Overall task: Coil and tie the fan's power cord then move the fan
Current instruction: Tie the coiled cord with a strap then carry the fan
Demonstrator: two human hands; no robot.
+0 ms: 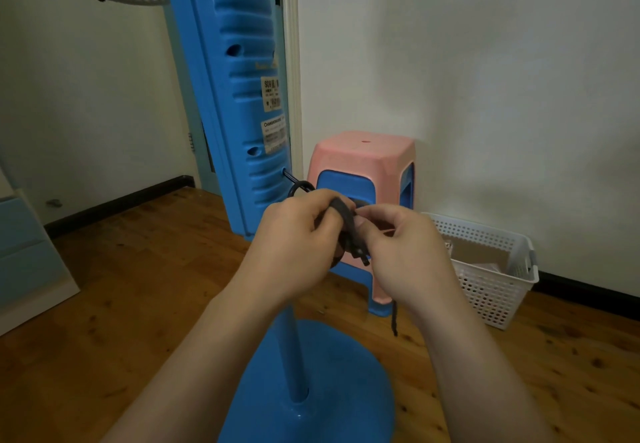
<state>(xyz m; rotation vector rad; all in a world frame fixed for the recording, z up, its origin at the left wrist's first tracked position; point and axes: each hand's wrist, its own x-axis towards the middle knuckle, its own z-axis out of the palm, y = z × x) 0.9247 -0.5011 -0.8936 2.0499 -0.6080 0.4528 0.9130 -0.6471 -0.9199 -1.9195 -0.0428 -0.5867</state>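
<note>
At left of centre, behind both hands: blue fan (pixel 239 103) upright on a wooden floor (pixel 145 269), round base (pixel 311 383) directly below the wrists. Power cord (pixel 300 186) exits the lower rear of the column and loops straight into the left hand (pixel 294 245). Left hand clenched around the coiled bundle, most of the coil hidden in the palm. Between the hands: dark tie strap (pixel 346 220) wrapped over the bundle, long axis running roughly top to bottom. Right hand (pixel 401 252) pinching the strap at the fingertips, touching the left hand; loose tail (pixel 394 319) hanging below the right wrist. Whether the tie is knotted: cannot tell. Judged step: tying, fan not yet moved. Next pull probably to the right, away from the coil, by the right hand. Further right, against the wall: pink stool (pixel 363 155), then white basket (pixel 491 269).
</note>
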